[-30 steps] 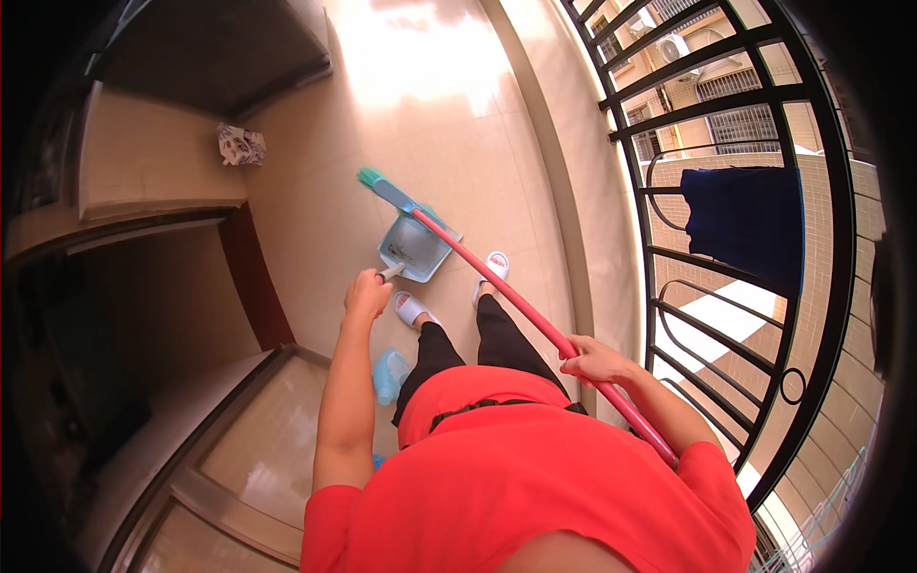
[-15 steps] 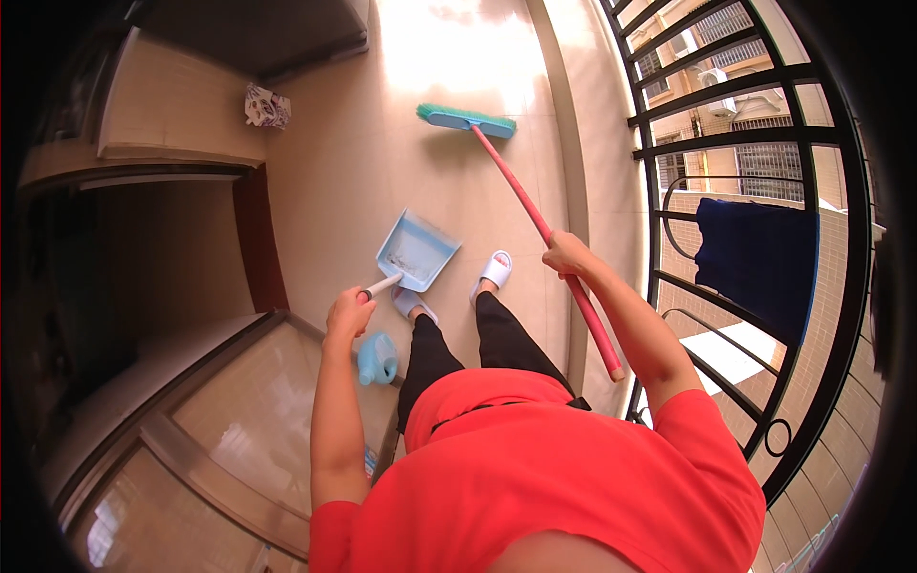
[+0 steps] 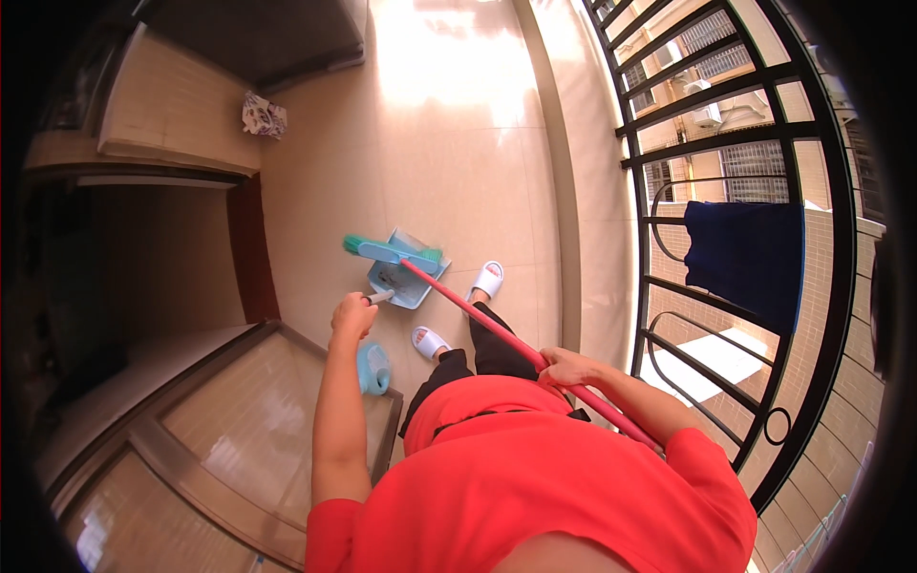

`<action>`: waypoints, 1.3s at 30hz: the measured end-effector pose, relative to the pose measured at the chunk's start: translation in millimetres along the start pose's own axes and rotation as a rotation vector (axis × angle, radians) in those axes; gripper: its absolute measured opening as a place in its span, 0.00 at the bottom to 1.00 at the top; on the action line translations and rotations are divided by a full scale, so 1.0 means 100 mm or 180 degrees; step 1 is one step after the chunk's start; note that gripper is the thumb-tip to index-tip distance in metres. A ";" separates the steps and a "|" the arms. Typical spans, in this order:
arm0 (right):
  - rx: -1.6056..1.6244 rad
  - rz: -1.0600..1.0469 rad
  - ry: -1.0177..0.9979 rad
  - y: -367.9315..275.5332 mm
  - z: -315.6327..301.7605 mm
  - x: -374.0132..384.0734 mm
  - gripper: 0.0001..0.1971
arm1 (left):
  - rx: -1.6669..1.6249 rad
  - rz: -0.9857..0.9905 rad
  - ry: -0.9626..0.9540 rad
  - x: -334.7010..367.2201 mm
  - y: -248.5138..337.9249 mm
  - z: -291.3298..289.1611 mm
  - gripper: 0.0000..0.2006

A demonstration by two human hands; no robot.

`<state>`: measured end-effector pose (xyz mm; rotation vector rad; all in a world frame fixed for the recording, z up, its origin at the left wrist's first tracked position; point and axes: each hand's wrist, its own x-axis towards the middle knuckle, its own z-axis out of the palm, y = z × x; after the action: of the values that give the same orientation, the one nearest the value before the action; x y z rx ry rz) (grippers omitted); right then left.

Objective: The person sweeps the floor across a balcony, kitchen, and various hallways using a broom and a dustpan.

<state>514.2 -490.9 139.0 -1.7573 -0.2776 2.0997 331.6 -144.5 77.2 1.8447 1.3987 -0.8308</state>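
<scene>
My left hand (image 3: 353, 315) grips the handle of a light blue dustpan (image 3: 409, 279) that rests on the beige tiled floor in front of my feet. My right hand (image 3: 564, 367) is closed round the red stick of a broom (image 3: 478, 320). The broom's teal head (image 3: 392, 252) lies across the dustpan's mouth. I wear a red top and white slippers (image 3: 487, 280), which stand just right of the dustpan.
A black metal railing (image 3: 707, 143) runs along the right side, with a dark blue cloth (image 3: 745, 258) hanging beyond it. A crumpled patterned bag (image 3: 264, 115) lies by the wall at the upper left. A sliding door frame (image 3: 239, 382) is at my left.
The broom head has swung back from the far floor to the dustpan's mouth. My right hand has dropped lower on the stick. The dustpan stays held in my left hand.
</scene>
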 end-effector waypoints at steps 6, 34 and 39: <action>0.0374 0.0265 0.0315 -0.17 -0.11 -0.57 0.09 | -0.0109 0.0037 0.0041 -0.04 -0.17 0.00 0.07; -0.0265 0.0244 -0.0191 -0.23 -0.24 -0.06 0.09 | -0.0145 -0.0101 0.0077 -0.07 -0.27 0.11 0.11; -0.0274 0.0252 -0.0177 -0.59 -0.56 -0.32 0.09 | -0.0513 -0.0199 0.0156 -0.34 -0.42 0.25 0.15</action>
<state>582.9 -455.9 179.5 -1.7877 -0.3235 2.2261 280.9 -174.7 84.9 1.7167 1.5150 -0.6862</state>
